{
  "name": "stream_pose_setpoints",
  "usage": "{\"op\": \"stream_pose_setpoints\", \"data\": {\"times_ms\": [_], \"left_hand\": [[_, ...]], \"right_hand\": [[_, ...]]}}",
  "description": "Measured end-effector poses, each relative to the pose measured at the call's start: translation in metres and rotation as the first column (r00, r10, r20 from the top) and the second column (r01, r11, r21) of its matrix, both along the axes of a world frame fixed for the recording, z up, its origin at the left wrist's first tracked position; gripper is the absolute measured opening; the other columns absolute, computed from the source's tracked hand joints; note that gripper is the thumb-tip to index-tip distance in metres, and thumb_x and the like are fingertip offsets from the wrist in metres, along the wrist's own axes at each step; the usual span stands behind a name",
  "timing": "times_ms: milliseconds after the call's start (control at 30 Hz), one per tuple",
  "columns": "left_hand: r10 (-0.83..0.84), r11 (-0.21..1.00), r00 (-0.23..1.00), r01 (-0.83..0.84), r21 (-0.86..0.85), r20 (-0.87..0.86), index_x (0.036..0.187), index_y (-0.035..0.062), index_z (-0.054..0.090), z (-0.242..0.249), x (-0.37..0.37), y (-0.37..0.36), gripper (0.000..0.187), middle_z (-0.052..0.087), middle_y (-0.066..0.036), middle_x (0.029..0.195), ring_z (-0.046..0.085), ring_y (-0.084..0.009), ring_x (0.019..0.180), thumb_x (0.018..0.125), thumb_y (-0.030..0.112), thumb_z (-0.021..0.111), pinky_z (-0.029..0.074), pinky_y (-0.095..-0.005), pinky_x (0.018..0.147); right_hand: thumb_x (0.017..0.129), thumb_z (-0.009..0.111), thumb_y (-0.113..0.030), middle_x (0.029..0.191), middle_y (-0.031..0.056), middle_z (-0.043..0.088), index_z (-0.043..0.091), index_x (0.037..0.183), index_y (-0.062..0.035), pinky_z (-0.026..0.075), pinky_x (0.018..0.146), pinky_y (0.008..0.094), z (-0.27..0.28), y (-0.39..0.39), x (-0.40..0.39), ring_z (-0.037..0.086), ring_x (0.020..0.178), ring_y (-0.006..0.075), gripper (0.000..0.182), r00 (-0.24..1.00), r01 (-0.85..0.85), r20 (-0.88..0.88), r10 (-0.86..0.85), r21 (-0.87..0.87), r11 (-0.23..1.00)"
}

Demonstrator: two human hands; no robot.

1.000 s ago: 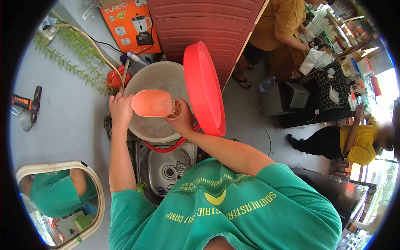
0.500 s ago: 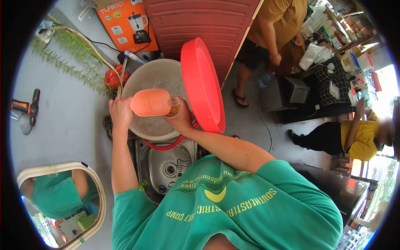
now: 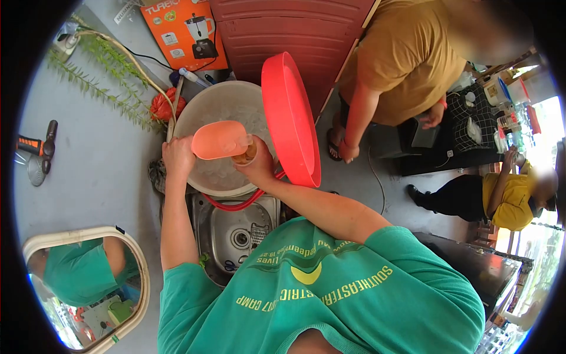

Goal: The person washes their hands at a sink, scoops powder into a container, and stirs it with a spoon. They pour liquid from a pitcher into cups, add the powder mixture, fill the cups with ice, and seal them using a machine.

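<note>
Two hands over my ice bucket (image 3: 203,112): left hand (image 3: 178,156) grips orange scoop (image 3: 219,140); right hand (image 3: 259,170) clasps plastic cup (image 3: 246,154).

We read "TURBO" in white on orange blender box (image 3: 180,32) against wall. Yellow print on green T-shirt (image 3: 330,289), seen upside down from above: "SOUTHEASTERN", "CAMP", "LIVES"; remaining shirt words too distorted for us to make out. No other legible text, numbers or signs.

Grey wall (image 3: 88,153), red shutter (image 3: 283,29), steel sink (image 3: 236,233)
</note>
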State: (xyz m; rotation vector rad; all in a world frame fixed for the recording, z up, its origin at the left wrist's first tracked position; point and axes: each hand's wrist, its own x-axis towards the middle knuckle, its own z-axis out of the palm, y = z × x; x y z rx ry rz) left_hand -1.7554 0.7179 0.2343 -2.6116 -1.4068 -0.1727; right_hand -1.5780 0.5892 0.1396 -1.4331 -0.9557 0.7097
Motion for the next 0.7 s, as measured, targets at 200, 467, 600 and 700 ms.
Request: {"op": "stream_pose_setpoints", "data": {"times_ms": [200, 467, 600, 700], "left_hand": [[0.090, 0.988, 0.996, -0.087, -0.128, 0.024, 0.088, 0.0115, 0.072, -0.009, 0.007, 0.002, 0.009, 0.073, -0.013, 0.087, 0.070, -0.0349, 0.089, 0.080, 0.012, 0.067, 0.050, -0.0504, 0.076], [0.309, 0.897, 0.946, -0.258, -0.358, 0.092, 0.109, 0.0115, 0.071, -0.046, 0.010, 0.022, 0.033, 0.074, -0.018, 0.102, 0.070, -0.0372, 0.099, 0.082, 0.028, 0.076, 0.055, -0.0477, 0.087], [0.294, 0.928, 0.943, -0.242, -0.285, 0.156, 0.117, 0.0101, 0.069, -0.028, 0.017, 0.016, 0.045, 0.073, -0.017, 0.110, 0.069, -0.0363, 0.103, 0.078, 0.028, 0.081, 0.055, -0.0467, 0.089], [0.233, 0.965, 0.903, -0.167, -0.204, 0.362, 0.121, 0.0066, 0.067, 0.012, 0.014, 0.023, 0.049, 0.072, -0.018, 0.115, 0.070, -0.0326, 0.102, 0.078, 0.026, 0.082, 0.055, -0.0436, 0.088]], "right_hand": [[0.062, 0.092, -0.009, 0.126, 0.0122, 0.058, 0.048, 0.133, -0.0045, 0.049, 0.100, 0.0382, -0.002, 0.000, 0.001, 0.059, 0.119, 0.0260, 0.084, 0.998, -0.032, -0.046, 0.032, 0.003, 0.999], [0.063, 0.092, -0.006, 0.123, 0.0097, 0.059, 0.047, 0.134, -0.0057, 0.049, 0.102, 0.0353, 0.032, -0.018, -0.010, 0.059, 0.119, 0.0204, 0.084, 0.991, -0.100, -0.079, 0.106, 0.086, 0.991], [0.065, 0.092, -0.008, 0.126, 0.0082, 0.059, 0.046, 0.135, -0.0044, 0.048, 0.104, 0.0340, 0.105, -0.044, -0.004, 0.058, 0.120, 0.0174, 0.084, 0.960, -0.211, -0.141, 0.243, 0.210, 0.955], [0.065, 0.093, -0.009, 0.126, 0.0075, 0.058, 0.047, 0.134, -0.0027, 0.047, 0.104, 0.0336, 0.152, -0.071, 0.014, 0.058, 0.119, 0.0157, 0.084, 0.944, -0.291, -0.070, 0.323, 0.290, 0.912]]}}
